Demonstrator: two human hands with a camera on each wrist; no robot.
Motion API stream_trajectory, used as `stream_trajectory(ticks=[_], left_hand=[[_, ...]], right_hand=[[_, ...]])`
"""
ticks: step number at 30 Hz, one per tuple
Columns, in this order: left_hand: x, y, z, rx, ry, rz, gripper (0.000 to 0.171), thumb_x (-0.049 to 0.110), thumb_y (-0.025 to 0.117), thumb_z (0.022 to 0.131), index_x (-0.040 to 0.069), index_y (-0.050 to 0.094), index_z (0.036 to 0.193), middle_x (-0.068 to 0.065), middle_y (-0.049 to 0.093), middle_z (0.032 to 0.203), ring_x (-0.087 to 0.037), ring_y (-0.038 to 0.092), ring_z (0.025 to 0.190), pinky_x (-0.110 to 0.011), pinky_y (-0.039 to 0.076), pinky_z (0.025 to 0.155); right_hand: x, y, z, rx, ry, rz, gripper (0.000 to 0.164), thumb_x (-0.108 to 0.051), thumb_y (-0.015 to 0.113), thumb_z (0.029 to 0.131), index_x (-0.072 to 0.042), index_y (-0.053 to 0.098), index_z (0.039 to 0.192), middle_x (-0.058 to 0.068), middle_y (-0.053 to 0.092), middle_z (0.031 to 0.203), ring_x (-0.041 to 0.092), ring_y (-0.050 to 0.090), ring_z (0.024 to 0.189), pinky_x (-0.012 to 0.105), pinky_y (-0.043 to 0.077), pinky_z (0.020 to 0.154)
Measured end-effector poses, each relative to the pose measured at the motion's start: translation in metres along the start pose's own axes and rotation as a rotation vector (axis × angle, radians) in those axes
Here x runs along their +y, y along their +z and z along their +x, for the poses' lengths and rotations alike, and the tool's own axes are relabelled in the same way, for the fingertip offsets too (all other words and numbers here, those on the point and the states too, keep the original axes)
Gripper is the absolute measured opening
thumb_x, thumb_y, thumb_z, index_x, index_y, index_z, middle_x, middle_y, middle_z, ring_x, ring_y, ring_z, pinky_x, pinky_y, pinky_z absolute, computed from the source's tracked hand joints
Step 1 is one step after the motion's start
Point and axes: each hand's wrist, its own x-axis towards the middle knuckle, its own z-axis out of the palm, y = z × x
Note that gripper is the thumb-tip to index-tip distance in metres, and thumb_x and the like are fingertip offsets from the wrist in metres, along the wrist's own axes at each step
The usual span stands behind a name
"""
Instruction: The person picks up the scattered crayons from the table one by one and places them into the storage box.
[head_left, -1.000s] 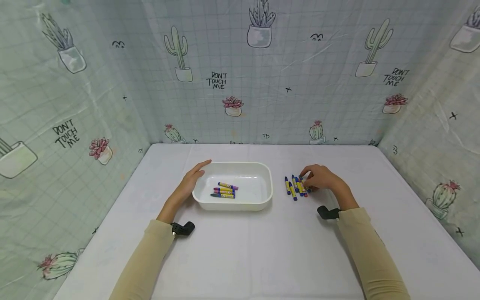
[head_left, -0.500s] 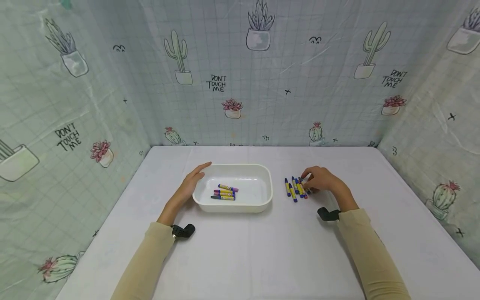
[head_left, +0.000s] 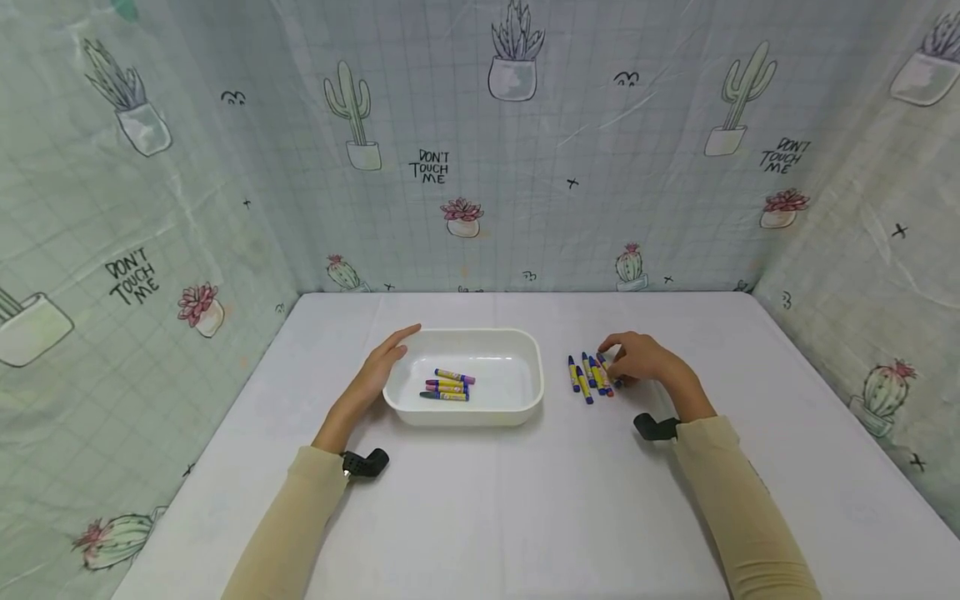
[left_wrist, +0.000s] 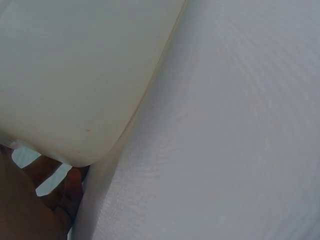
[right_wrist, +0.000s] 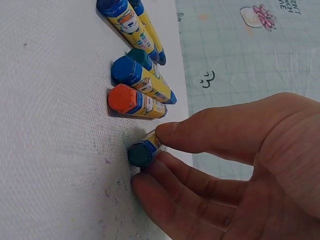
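On the table sits a white rectangular plastic tray (head_left: 513, 400), with several crayons (head_left: 447, 397) lying inside toward its left. My left hand (head_left: 375, 372) holds the tray's left end, thumb over the rim and fingers along the outside of the far corner. To the right of the tray, my right hand (head_left: 641, 357) pinches a dark teal-ended crayon (right_wrist: 141, 154) between thumb and fingers, low over the table. Beside it lies a loose group of crayons in yellow and blue wrappers, among them an orange-red crayon (right_wrist: 125, 100) and a blue crayon (right_wrist: 127, 70).
A white cloth covers the table (head_left: 480, 508). Grey-green curtains (head_left: 570, 225) with cactus prints rise at the back and both sides. Each wrist carries a black camera mount, such as the one on the right wrist (head_left: 656, 427).
Both hands, the tray and the crayons keep nearly the same places. The head view has shifted slightly.
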Motion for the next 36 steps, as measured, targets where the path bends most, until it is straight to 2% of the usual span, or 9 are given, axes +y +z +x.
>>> stream_trajectory(ticks=[4,10,13,21,24,36], left_hand=[[-0.0003,0.0006,0.0016,0.005,-0.003,0.017,0.05,0.029,0.03,0.113,0.025,0.035,0.162,-0.007,0.027,0.172,-0.037,0.029,0.157,-0.058,0.025,0.127],[0.0007,-0.0002,-0.0002,0.016,0.004,-0.003,0.049,0.029,0.031,0.113,0.025,0.037,0.161,-0.007,0.029,0.171,-0.036,0.029,0.157,-0.059,0.025,0.127],[0.0004,-0.0009,-0.0005,0.012,0.003,-0.004,0.05,0.029,0.031,0.113,0.024,0.036,0.162,-0.008,0.028,0.172,-0.038,0.03,0.156,-0.059,0.028,0.125],[0.0015,-0.0023,-0.0007,0.003,-0.013,-0.032,0.05,0.026,0.028,0.114,0.021,0.034,0.163,-0.008,0.025,0.173,-0.036,0.023,0.159,-0.059,0.018,0.129],[0.0039,-0.001,0.0002,-0.001,-0.016,-0.016,0.05,0.026,0.028,0.114,0.02,0.033,0.163,-0.008,0.024,0.173,-0.036,0.021,0.16,-0.06,0.017,0.129],[0.0045,0.0023,0.0,0.028,-0.007,0.034,0.049,0.028,0.03,0.113,0.023,0.038,0.161,-0.007,0.028,0.172,-0.036,0.025,0.159,-0.059,0.021,0.128]], right_hand=[[0.0001,0.0001,0.0018,-0.005,0.012,-0.001,0.051,-0.012,0.067,0.093,-0.003,0.056,0.142,0.027,0.068,0.12,0.02,0.069,0.081,0.031,0.06,0.072],[-0.003,-0.0018,0.0022,-0.013,0.004,-0.012,0.05,-0.01,0.067,0.091,-0.001,0.058,0.139,0.027,0.069,0.118,0.02,0.068,0.08,0.031,0.059,0.071],[-0.0048,-0.0022,0.003,-0.01,0.002,-0.022,0.049,-0.011,0.066,0.091,-0.002,0.057,0.139,0.026,0.068,0.118,0.02,0.068,0.08,0.03,0.059,0.071],[-0.0089,-0.0013,-0.0022,-0.013,0.005,-0.016,0.049,-0.008,0.066,0.089,0.0,0.056,0.137,0.025,0.071,0.113,0.022,0.067,0.08,0.031,0.058,0.072],[-0.0075,0.0005,-0.0043,-0.004,0.004,-0.011,0.049,-0.008,0.066,0.089,0.0,0.056,0.137,0.024,0.071,0.112,0.022,0.067,0.08,0.031,0.058,0.072],[-0.0055,0.0017,-0.0042,-0.004,-0.007,-0.006,0.049,-0.008,0.065,0.089,0.0,0.056,0.137,0.023,0.071,0.111,0.021,0.067,0.078,0.032,0.06,0.072]])
